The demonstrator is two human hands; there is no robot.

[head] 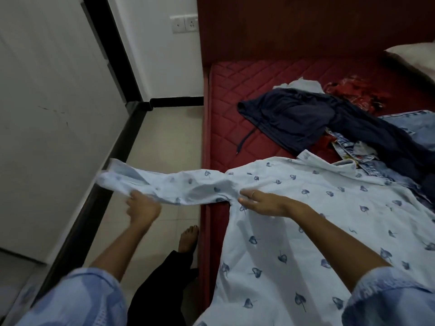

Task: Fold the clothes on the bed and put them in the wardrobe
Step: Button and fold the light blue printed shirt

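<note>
Folding the leaf-print shirt point(306, 220) on the bed point(235, 74): left hand point(143, 208) grips the sleeve point(164, 184) at nine o'clock, right hand point(261, 202) presses flat, fingers straight. Next, probably fold the sleeve inward.

Single head-worn wide-angle view only. Scene being looked at from above, forward and down, at close range. Bed point(259, 74) edge being framed right, floor point(164, 142) centre, wardrobe point(47, 114) left. No second view being shared.
</note>
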